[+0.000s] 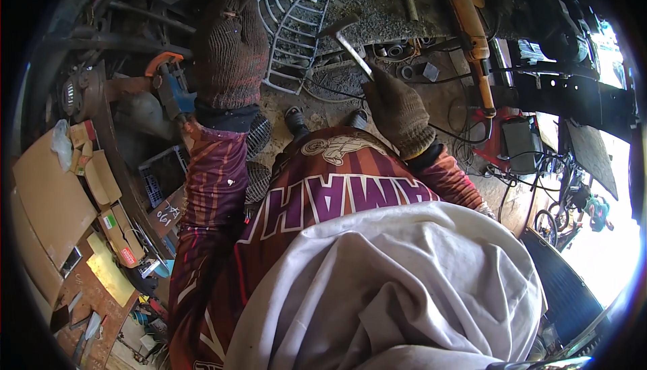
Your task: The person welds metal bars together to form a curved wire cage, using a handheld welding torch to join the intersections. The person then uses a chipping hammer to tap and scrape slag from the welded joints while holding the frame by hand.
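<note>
"One hammer, where?"

"Grasped in the right hand, its head by the right edge of the white grille."

"And the left hand?"

"Beside the grille's left edge; can't tell its grip. Bare floor shows below the grille."

1 head-worn fisheye view, steeply downward, near, rim perhaps unclear

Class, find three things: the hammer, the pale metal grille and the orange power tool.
Hammer (354, 54), head view: on its handle.
Pale metal grille (294, 33), head view: on its middle bars.
Orange power tool (471, 27), head view: on its long body.
</note>
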Tool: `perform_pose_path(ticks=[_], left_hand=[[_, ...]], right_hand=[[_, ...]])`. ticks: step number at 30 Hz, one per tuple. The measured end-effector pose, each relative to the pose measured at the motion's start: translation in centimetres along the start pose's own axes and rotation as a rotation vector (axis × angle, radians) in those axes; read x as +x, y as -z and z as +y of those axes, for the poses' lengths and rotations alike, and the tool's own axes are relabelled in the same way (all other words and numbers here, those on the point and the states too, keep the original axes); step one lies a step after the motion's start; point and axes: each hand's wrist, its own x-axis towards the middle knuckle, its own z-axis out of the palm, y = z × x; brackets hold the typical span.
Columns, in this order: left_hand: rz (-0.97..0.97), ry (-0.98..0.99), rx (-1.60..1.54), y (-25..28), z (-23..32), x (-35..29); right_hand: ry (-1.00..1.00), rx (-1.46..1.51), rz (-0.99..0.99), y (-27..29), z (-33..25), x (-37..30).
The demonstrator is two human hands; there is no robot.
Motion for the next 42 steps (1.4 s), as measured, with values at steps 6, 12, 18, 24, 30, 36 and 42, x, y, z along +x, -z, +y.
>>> perform_pose_path(ticks=[6, 12, 18, 24, 30, 36, 42], left_hand=[[0.055, -0.071, -0.089, -0.1, -0.1, 0.3], [-0.006, 0.013, -0.067, 0.2, 0.4, 0.3], [0.008, -0.004, -0.155, -0.3, -0.6, -0.2], [0.055, -0.013, -0.108, 0.1, 0.2, -0.6], [0.078, -0.027, -0.115, -0.1, -0.1, -0.9], [0.042, -0.061, -0.087, 0.5, 0.6, -0.5], [0.116, -0.072, -0.376, -0.6, -0.5, -1.2]], right_hand=[[-0.101, -0.132, -0.055, -0.5, -0.2, 0.0], [0.025, 0.030, 0.037, -0.1, -0.1, -0.8], [0.113, -0.036, 0.069, 0.2, 0.1, -0.3], [0.023, 0.015, 0.016, 0.5, -0.9, -1.8], [0.141, -0.039, 0.069, 0.4, -0.5, -1.8], [0.066, -0.138, -0.023, 0.2, 0.5, -1.6], [-0.066, -0.361, -0.139, 0.0, 0.3, -1.3]])
